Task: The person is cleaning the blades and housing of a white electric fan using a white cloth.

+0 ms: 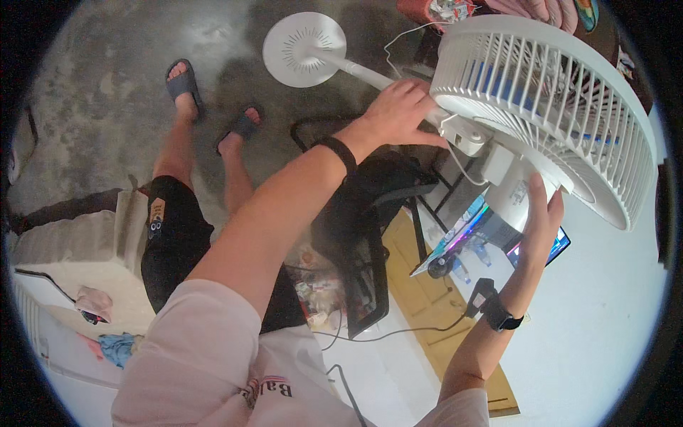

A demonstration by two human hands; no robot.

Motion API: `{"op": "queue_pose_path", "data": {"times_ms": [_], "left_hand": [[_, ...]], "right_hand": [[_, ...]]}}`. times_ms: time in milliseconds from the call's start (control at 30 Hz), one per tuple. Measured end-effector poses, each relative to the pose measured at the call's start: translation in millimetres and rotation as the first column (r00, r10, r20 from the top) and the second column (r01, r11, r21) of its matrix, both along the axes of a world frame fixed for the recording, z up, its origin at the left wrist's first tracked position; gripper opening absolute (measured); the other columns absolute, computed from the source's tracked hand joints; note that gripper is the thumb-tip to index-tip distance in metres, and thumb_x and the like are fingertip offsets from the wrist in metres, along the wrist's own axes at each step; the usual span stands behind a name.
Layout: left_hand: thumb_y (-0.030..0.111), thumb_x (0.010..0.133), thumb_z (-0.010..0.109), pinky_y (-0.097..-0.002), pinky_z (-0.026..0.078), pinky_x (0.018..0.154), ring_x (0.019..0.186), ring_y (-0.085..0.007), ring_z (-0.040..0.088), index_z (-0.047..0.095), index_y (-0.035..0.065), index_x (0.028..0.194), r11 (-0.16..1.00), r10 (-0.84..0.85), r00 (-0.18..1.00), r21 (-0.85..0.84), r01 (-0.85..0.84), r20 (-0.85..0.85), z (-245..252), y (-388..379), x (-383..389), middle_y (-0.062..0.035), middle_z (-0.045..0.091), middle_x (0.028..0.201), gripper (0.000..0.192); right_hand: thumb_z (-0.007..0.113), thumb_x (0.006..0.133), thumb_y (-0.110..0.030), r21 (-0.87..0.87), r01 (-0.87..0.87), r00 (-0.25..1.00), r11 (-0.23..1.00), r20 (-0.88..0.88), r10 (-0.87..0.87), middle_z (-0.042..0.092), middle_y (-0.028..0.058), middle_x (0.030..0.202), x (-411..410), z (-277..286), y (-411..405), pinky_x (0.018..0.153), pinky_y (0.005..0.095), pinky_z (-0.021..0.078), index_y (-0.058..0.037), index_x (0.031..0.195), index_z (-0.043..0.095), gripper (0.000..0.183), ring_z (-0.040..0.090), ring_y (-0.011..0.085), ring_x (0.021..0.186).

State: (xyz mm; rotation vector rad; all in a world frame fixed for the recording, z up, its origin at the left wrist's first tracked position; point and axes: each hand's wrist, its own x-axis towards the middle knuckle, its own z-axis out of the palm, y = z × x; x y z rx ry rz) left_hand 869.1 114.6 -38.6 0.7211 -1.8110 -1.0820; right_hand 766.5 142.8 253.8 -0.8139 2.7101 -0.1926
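Observation:
A white pedestal fan [539,101] leans across the upper right. Its round base [291,50] rests on the concrete floor, and the slim pole [368,74] slants up to the caged head. My left hand [403,112] is wrapped around the pole's top, just below the tilt joint [467,136]. At the back of the head, my right hand [541,213] holds the cylindrical motor housing [512,197]; part of its grip is hidden. A thin white cord [461,168] loops beside the joint. Blue parts show through the grille.
A black office chair [368,213] stands under my left forearm. Beyond it are a lit screen [560,246], plastic bottles [480,253] and a yellow wooden door [427,299]. A dark cable [395,333] runs to my right wrist. A cushioned seat [69,240] is at left.

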Motion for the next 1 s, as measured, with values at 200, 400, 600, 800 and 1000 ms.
{"op": "queue_pose_path", "data": {"times_ms": [200,400,600,800,1000], "left_hand": [[0.066,0.075,0.063,-0.0425,0.047,0.088,0.101,-0.0299,0.058,0.06,0.004,0.109,0.999,0.011,0.998,-0.042,-0.008,0.068,1,-1,-4,-0.0117,0.06,0.107,0.071],[0.066,0.069,0.068,-0.0434,0.051,0.078,0.088,-0.0323,0.063,0.062,0.0054,0.105,0.998,0.003,1.0,-0.06,-0.002,0.017,-11,-8,-11,-0.0123,0.063,0.099,0.071],[0.071,0.058,0.072,-0.0424,0.052,0.072,0.082,-0.0335,0.066,0.066,0.0044,0.093,0.998,0.066,0.989,0.032,-0.063,-0.129,-6,-8,-14,-0.0144,0.065,0.091,0.076],[0.071,0.06,0.072,-0.0421,0.053,0.068,0.077,-0.0334,0.066,0.066,0.0027,0.09,0.999,0.039,0.994,0.001,-0.039,-0.102,-7,-9,-15,-0.0151,0.066,0.087,0.075],[0.074,0.067,0.063,-0.0419,0.052,0.065,0.073,-0.0298,0.065,0.064,0.0015,0.072,0.999,0.031,0.995,-0.04,-0.035,-0.093,-6,-14,-17,-0.0109,0.063,0.078,0.073]], "right_hand": [[0.066,0.089,-0.036,-0.087,0.015,0.997,0.996,0.083,-0.008,0.06,0.016,0.113,-3,1,1,0.093,0.0308,0.0414,0.0106,0.121,0.05,0.059,0.055,0.0206,0.102],[0.059,0.093,-0.035,-0.016,-0.01,0.997,1.0,0.07,0.011,0.058,0.0112,0.122,-3,-1,2,0.103,0.0316,0.0327,0.0062,0.128,0.051,0.054,0.051,0.0187,0.114],[0.057,0.094,-0.039,-0.041,-0.005,0.996,0.999,0.091,0.009,0.057,0.0139,0.125,1,2,-1,0.103,0.0336,0.0355,0.007,0.132,0.047,0.06,0.052,0.0208,0.116],[0.058,0.094,-0.039,-0.051,0.025,0.991,0.998,0.134,-0.018,0.056,0.0147,0.126,0,4,1,0.1,0.0333,0.0386,0.0066,0.132,0.047,0.06,0.051,0.0206,0.118],[0.056,0.096,-0.039,-0.032,0.037,0.993,0.999,0.113,-0.034,0.056,0.0142,0.125,1,5,-4,0.1,0.0331,0.0386,0.0058,0.131,0.048,0.057,0.051,0.0198,0.117]]}}
